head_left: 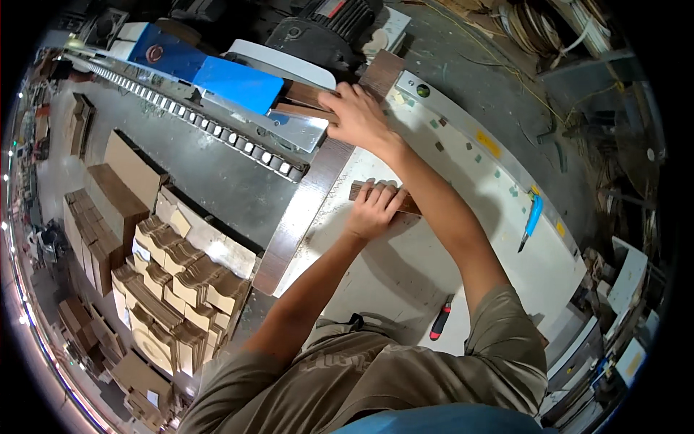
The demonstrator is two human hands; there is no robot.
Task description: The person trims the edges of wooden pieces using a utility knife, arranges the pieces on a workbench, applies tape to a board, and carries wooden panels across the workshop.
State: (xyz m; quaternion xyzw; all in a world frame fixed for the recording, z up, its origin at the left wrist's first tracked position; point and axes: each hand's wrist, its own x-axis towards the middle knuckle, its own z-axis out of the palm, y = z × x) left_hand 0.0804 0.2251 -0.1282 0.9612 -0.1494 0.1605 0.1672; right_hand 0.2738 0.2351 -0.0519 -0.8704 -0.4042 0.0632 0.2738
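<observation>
My right hand (358,117) reaches forward to the machine, fingers bent over the end of a narrow brown wood-grain board (303,94). That board lies beside the blue machine cover (241,83), and its far end is hidden there. Closer to my body, my left hand (373,211) grips a short brown wood-grain piece (410,205) on the white table (405,253). My fingers cover much of this piece, so I cannot tell whether it is one strip or several. My right forearm passes just right of it.
A blue-handled tool (534,214) rests near the table's right edge, and a red-and-black-handled tool (439,322) lies close to my body. A roller chain track (217,130) runs out to the left. Stacked curved wooden parts (184,278) stand lower left. Behind the machine sits a dark motor (311,40).
</observation>
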